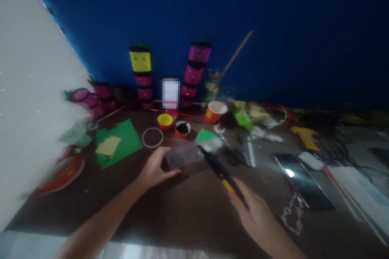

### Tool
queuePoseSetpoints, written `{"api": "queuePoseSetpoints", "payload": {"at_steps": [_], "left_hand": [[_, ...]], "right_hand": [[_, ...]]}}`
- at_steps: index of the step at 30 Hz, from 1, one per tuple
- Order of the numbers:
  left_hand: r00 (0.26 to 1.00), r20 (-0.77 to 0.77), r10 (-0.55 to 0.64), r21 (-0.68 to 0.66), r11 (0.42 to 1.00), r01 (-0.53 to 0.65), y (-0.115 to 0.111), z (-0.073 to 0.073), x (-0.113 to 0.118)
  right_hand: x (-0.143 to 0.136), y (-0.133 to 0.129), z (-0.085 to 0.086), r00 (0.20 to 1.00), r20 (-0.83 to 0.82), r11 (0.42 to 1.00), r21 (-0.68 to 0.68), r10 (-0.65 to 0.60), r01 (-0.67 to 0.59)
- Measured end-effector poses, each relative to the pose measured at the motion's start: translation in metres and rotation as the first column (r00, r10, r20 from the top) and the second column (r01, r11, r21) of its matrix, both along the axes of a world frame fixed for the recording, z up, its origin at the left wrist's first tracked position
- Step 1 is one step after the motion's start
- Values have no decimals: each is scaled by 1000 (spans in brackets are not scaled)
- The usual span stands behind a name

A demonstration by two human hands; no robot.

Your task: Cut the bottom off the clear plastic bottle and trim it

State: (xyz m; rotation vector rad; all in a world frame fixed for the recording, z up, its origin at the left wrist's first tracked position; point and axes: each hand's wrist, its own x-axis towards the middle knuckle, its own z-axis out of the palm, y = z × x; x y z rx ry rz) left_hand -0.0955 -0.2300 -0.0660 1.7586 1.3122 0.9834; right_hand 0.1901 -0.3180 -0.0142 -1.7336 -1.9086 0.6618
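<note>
My left hand (157, 166) is closed around the left end of a clear plastic bottle (185, 154), which lies on its side just above the dark table. My right hand (251, 206) grips a black and yellow tool (220, 171), probably a utility knife. The tool points up and left, its tip at the bottle's side near the narrower right end; blur hides whether they touch. Behind the bottle are a small red cup with black contents (182, 129), a yellow-lined cup (165, 121) and a clear ring (152, 137).
Green sheets (121, 145) lie at the left, near a red bowl (65, 174). Purple and yellow stacked figures (142, 73) stand behind a lit phone (171, 94). At right are scissors (235, 156), a glue gun (306, 137), a dark tablet (304, 182) and a beaded bracelet (292, 213).
</note>
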Motion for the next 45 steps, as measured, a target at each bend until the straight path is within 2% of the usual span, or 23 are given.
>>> {"api": "queuePoseSetpoints", "payload": {"at_steps": [6, 15, 19, 26, 36, 45], "left_hand": [[998, 61, 31, -44, 999, -29, -1, 2, 3], [999, 46, 16, -44, 999, -13, -1, 2, 3], [1000, 25, -12, -44, 999, 13, 1, 1, 1], [999, -18, -47, 63, 997, 48, -1, 2, 0], [993, -94, -69, 101, 992, 78, 1, 0, -2], [992, -98, -80, 97, 991, 89, 1, 2, -2]], "right_hand": [[-15, 1, -1, 991, 90, 988, 110, 101, -111], [-18, 2, 15, 961, 197, 966, 133, 195, -223], [-18, 4, 19, 955, 224, 966, 123, 196, -228], [-21, 8, 25, 952, 233, 970, 97, 197, -224], [-26, 10, 30, 947, 246, 969, 79, 209, -234], [-27, 10, 31, 941, 273, 972, 63, 199, -224]]}}
